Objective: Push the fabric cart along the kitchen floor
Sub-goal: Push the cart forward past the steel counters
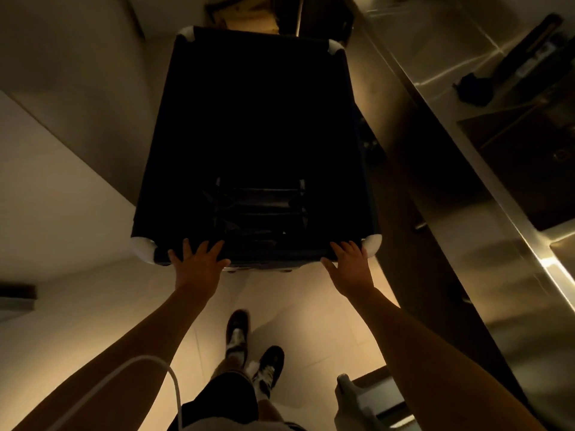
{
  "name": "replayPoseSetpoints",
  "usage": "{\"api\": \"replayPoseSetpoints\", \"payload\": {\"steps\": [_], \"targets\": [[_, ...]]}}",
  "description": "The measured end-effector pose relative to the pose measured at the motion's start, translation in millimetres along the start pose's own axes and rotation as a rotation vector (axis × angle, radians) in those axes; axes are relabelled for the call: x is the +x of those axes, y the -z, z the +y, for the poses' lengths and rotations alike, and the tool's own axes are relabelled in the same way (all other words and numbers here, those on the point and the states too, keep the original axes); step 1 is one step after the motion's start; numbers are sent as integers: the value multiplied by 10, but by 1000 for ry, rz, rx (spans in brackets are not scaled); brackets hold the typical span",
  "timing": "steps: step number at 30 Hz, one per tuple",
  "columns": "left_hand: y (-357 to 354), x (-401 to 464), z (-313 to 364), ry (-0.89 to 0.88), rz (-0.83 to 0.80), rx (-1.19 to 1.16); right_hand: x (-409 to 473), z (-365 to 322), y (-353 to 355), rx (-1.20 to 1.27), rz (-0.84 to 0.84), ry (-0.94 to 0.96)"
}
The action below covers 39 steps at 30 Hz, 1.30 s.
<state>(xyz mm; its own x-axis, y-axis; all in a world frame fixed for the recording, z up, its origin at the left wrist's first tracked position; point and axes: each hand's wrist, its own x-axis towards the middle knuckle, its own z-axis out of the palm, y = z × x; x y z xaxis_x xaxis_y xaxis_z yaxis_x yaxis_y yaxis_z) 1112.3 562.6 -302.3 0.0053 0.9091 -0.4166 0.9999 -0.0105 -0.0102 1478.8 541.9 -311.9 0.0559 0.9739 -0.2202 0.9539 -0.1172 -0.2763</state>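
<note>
A tall black fabric cart [255,126] with white corner pieces stands on the pale tiled floor straight ahead of me. Its inside is dark; a folded dark item lies at the bottom near my side. My left hand [197,262] rests on the cart's near rim by the left white corner, fingers spread over the edge. Over by the right white corner my right hand [350,264] lies on the same rim, fingers curled over the fabric. Both arms are stretched forward. My feet in dark shoes [238,334] are mid-step behind the cart.
A long stainless steel counter [485,169] with a sink runs along the right, close to the cart's side. A pale wall or cabinet [62,126] lines the left. A doorway or dark opening [249,14] lies ahead. A white cable [140,368] hangs by my left arm.
</note>
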Motion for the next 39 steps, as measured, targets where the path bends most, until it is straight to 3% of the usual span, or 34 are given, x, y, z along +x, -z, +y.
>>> {"api": "replayPoseSetpoints", "payload": {"steps": [17,27,39], "targets": [[449,1250,140,80,92,-132,1639,-39,422,-52,-21,93],[814,2034,16,38,307,-224,2647,-213,675,3,37,107],[1250,2849,58,140,332,-257,3756,-369,874,7,68,170]]}}
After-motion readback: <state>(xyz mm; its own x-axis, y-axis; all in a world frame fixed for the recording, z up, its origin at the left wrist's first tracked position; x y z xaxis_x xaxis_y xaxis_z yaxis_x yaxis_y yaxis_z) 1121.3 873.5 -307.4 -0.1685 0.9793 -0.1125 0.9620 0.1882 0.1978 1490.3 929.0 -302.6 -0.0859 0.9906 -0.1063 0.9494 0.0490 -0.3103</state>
